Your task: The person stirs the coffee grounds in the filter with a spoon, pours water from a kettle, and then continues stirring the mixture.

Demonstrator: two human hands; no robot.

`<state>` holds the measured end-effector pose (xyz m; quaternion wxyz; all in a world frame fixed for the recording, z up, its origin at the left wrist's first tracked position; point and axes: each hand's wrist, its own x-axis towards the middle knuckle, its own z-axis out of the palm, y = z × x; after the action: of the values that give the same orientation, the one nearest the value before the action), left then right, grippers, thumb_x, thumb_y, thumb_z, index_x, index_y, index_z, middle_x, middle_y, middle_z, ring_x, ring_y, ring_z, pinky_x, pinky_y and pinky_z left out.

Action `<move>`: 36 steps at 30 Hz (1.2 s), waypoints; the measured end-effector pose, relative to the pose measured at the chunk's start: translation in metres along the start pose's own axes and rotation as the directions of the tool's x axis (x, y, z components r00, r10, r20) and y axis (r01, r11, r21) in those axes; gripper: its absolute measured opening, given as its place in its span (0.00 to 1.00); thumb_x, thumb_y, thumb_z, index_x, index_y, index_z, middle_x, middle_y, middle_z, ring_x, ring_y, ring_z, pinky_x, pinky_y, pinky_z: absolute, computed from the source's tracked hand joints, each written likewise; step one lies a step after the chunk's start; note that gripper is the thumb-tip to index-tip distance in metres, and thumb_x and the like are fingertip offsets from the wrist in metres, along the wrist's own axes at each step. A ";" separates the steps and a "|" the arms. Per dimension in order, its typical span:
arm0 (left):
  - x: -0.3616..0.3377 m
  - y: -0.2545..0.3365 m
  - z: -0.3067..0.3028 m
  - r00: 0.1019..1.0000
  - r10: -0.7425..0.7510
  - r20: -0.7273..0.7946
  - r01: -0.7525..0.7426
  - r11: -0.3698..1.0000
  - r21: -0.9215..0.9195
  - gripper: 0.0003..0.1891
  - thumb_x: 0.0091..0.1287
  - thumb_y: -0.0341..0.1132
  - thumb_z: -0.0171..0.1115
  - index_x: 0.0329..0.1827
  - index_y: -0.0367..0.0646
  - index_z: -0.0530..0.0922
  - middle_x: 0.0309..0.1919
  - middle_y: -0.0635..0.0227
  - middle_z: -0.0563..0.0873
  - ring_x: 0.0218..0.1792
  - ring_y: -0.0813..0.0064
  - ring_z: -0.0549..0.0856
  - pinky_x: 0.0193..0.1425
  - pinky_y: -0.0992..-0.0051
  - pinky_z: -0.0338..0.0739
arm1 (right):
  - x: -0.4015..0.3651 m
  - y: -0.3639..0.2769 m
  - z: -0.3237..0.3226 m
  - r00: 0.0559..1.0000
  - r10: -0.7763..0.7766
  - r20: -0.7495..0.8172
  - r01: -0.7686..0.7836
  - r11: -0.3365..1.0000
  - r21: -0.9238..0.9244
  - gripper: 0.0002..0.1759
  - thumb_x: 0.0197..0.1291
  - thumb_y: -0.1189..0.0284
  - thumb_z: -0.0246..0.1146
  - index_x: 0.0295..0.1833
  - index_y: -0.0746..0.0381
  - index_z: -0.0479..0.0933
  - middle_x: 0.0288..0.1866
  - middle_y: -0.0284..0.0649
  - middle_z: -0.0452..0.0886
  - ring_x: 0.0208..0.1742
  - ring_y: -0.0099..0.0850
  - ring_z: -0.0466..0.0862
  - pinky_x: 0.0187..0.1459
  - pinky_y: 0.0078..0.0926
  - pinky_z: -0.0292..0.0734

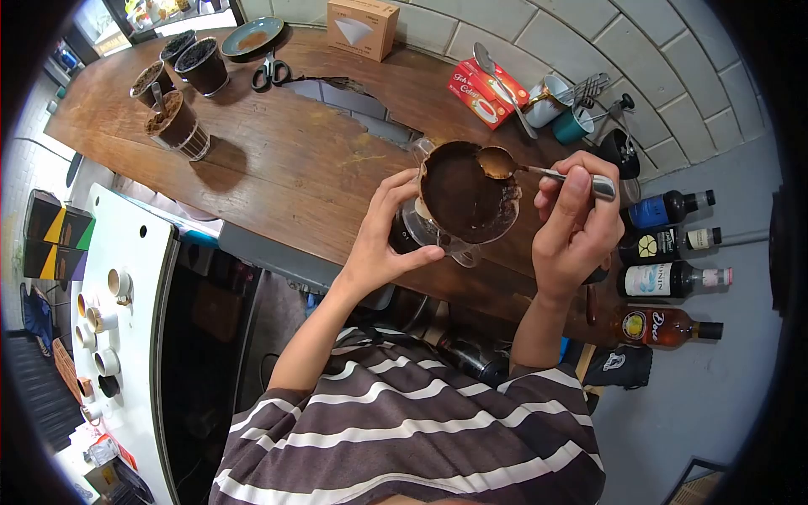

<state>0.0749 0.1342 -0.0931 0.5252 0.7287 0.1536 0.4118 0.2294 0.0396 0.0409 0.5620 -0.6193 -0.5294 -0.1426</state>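
My left hand is wrapped round the near left side of a clear glass coffee dripper. Dark brown coffee grounds coat its inside, and clear glass parts show at its upper left and below it. Between the thumb and fingers of my right hand is the handle of a metal spoon. The spoon's bowl, brown with coffee, lies over the far right part of the dripper's opening.
Glasses of coffee powder, a plate, scissors and a filter box stand at the wooden counter's back left. A red box, a mug and several bottles are to the right.
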 end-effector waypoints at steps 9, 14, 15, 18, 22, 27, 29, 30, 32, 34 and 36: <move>0.002 0.001 -0.001 1.000 0.008 0.005 -0.008 1.000 -0.017 0.40 0.49 0.43 0.78 0.65 0.43 0.70 0.68 0.52 0.69 0.70 0.53 0.69 0.73 0.58 0.63 | 0.015 0.015 -0.006 0.997 0.010 0.070 -0.018 0.992 0.121 0.11 0.75 0.72 0.53 0.40 0.68 0.73 0.33 0.35 0.78 0.27 0.18 0.79 0.27 0.16 0.75; 0.001 0.001 -0.001 1.000 0.006 0.005 -0.005 1.000 -0.014 0.40 0.49 0.43 0.78 0.65 0.42 0.70 0.68 0.52 0.70 0.70 0.53 0.69 0.73 0.58 0.63 | 0.018 0.021 -0.004 0.994 0.030 0.102 -0.049 0.980 0.192 0.11 0.75 0.72 0.52 0.39 0.68 0.73 0.33 0.35 0.78 0.27 0.17 0.79 0.27 0.15 0.75; 0.001 0.001 0.000 1.000 -0.001 0.006 0.001 1.000 -0.023 0.40 0.49 0.43 0.78 0.65 0.42 0.70 0.68 0.52 0.70 0.70 0.53 0.69 0.73 0.58 0.63 | 0.019 0.021 -0.001 0.993 0.031 0.110 -0.051 0.980 0.192 0.12 0.76 0.71 0.51 0.40 0.67 0.72 0.31 0.35 0.77 0.26 0.17 0.76 0.26 0.14 0.71; 0.001 0.001 0.000 1.000 -0.004 0.009 0.005 1.000 -0.029 0.40 0.49 0.42 0.78 0.66 0.42 0.70 0.68 0.51 0.70 0.70 0.53 0.69 0.73 0.59 0.63 | 0.022 0.021 -0.001 0.991 0.040 0.128 -0.066 0.976 0.208 0.12 0.76 0.71 0.50 0.41 0.67 0.73 0.32 0.35 0.77 0.27 0.17 0.75 0.27 0.14 0.70; 0.001 0.000 0.000 1.000 -0.004 0.008 0.005 0.999 -0.034 0.40 0.49 0.42 0.78 0.66 0.42 0.70 0.69 0.51 0.69 0.70 0.53 0.69 0.73 0.59 0.63 | 0.026 0.023 0.000 0.988 0.042 0.151 -0.080 0.964 0.253 0.12 0.76 0.72 0.51 0.40 0.68 0.74 0.34 0.34 0.78 0.28 0.17 0.77 0.28 0.16 0.73; 0.000 -0.002 0.000 1.000 -0.012 0.013 0.012 1.000 -0.008 0.44 0.50 0.45 0.78 0.68 0.39 0.66 0.66 0.55 0.71 0.69 0.59 0.70 0.72 0.63 0.63 | 0.028 0.025 0.006 0.987 0.028 0.161 -0.071 0.959 0.273 0.13 0.77 0.67 0.51 0.41 0.65 0.73 0.28 0.32 0.75 0.26 0.16 0.73 0.26 0.12 0.66; 0.000 -0.004 -0.001 1.000 -0.013 0.021 0.012 1.000 0.012 0.48 0.51 0.49 0.77 0.71 0.36 0.63 0.63 0.59 0.72 0.66 0.65 0.71 0.71 0.66 0.62 | 0.029 0.026 0.008 0.986 0.020 0.168 -0.070 0.951 0.302 0.13 0.77 0.67 0.51 0.42 0.64 0.73 0.28 0.32 0.75 0.26 0.15 0.72 0.26 0.11 0.65; 0.001 -0.005 -0.001 1.000 -0.006 0.026 0.006 1.000 0.009 0.48 0.51 0.49 0.77 0.71 0.36 0.63 0.63 0.59 0.72 0.66 0.65 0.71 0.71 0.66 0.62 | 0.030 0.025 0.008 0.984 0.022 0.179 -0.079 0.945 0.319 0.13 0.77 0.66 0.51 0.42 0.64 0.73 0.28 0.32 0.75 0.26 0.15 0.72 0.26 0.11 0.65; 0.001 -0.006 -0.001 0.999 0.001 0.032 -0.002 1.000 0.005 0.48 0.51 0.49 0.77 0.71 0.36 0.63 0.63 0.59 0.72 0.66 0.65 0.71 0.71 0.66 0.62 | 0.032 0.026 0.009 0.981 0.023 0.191 -0.087 0.938 0.335 0.13 0.77 0.66 0.51 0.42 0.64 0.73 0.28 0.32 0.75 0.26 0.14 0.72 0.26 0.11 0.64; 0.000 -0.006 0.000 1.000 0.004 0.026 -0.004 1.000 0.002 0.47 0.51 0.48 0.76 0.71 0.36 0.63 0.63 0.60 0.72 0.66 0.65 0.71 0.71 0.66 0.62 | 0.034 0.028 0.009 0.978 0.031 0.208 -0.101 0.937 0.334 0.13 0.77 0.65 0.51 0.42 0.63 0.72 0.29 0.32 0.75 0.26 0.14 0.71 0.26 0.11 0.63; 0.000 -0.005 0.000 1.000 0.000 0.026 0.000 1.000 0.008 0.47 0.51 0.48 0.76 0.71 0.36 0.62 0.63 0.59 0.72 0.66 0.65 0.71 0.71 0.66 0.62 | 0.037 0.029 0.008 0.974 0.044 0.223 -0.124 0.925 0.359 0.13 0.77 0.67 0.52 0.41 0.65 0.74 0.30 0.32 0.76 0.28 0.14 0.73 0.28 0.12 0.67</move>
<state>0.0760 0.1367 -0.0974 0.5244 0.7360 0.1483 0.4016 0.2641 0.0702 0.0507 0.6150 -0.5359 -0.5763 0.0505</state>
